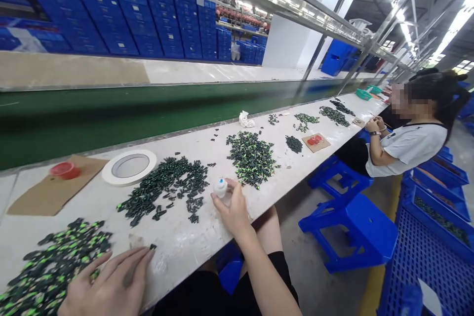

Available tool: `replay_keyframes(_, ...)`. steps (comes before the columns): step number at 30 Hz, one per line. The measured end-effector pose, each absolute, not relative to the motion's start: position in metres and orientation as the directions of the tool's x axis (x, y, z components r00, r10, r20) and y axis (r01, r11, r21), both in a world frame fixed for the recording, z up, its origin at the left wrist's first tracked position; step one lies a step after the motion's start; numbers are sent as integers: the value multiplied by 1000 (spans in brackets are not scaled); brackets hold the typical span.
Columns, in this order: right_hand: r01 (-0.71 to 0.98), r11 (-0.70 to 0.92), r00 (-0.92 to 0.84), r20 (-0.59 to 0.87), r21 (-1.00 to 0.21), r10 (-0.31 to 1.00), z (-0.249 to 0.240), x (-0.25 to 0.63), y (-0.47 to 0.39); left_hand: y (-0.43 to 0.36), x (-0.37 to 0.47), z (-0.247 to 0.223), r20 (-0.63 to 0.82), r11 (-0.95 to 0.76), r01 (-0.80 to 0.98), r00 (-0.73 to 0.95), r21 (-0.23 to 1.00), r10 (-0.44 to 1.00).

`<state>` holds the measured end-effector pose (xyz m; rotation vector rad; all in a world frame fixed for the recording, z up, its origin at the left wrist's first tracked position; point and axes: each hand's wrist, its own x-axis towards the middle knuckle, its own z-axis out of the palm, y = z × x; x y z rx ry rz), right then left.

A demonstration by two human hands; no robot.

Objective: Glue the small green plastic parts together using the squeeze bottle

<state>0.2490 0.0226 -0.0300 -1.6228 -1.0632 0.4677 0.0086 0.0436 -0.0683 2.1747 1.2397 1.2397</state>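
Observation:
My right hand (237,210) is closed around a small white bottle (220,188) with a blue tip, held upright just over the table. At the lower left, my left hand (111,281) has a small dark plastic piece (153,246) at its fingertips, seemingly pinched. Beneath and beside that hand spreads a pile of dark pieces with bright green parts (62,256). Between my hands and farther back lies a heap of plain dark pieces (159,187). Just beyond the bottle is another dark and green pile (252,155).
A roll of white tape (129,167) lies near cardboard (44,195) bearing a red lid-like dish (65,170). Crumpled tissue (246,119) sits at the table's back edge. A co-worker (407,133) sits farther along on the right. Blue stools (363,232) stand beside the table.

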Motion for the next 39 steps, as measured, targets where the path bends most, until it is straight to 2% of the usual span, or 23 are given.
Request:
replay_keyframes(2,236,33,500,150,-971,853,-26,247,16,39,22,-54,560,-540,685,228,489,797)
replay_keyframes(4,99,108,493,143,-989,858,-24,244,11,36,34,-46,555,-560,712,284,424,782)
replay_keyframes(6,-19,188,512,152,-982,846,-25,243,9,36,45,-45,560,-581,668,286,465,777)
replay_keyframes(8,-149,227,539,113,-963,835,-28,242,10,37,53,-47,568,-565,607,215,559,794)
replay_keyframes(11,-315,212,584,-12,-925,812,-31,240,16,38,60,-51,470,-451,572,125,686,874)
replay_keyframes(13,-353,184,606,-74,-918,792,-33,237,21,39,61,-51,377,-364,545,93,756,922)
replay_keyframes(16,-282,100,598,-93,-954,796,-32,231,25,40,61,-50,301,-286,524,58,803,952)
replay_keyframes(20,-4,-11,607,-12,-1000,795,-28,224,27,42,63,-49,257,-229,519,20,823,966)
replay_keyframes(23,124,-65,603,23,-990,797,-26,221,26,42,65,-48,226,-199,525,13,828,974)
replay_keyframes(39,234,-130,522,12,-963,853,-25,219,26,42,65,-50,200,-171,482,-10,859,980)
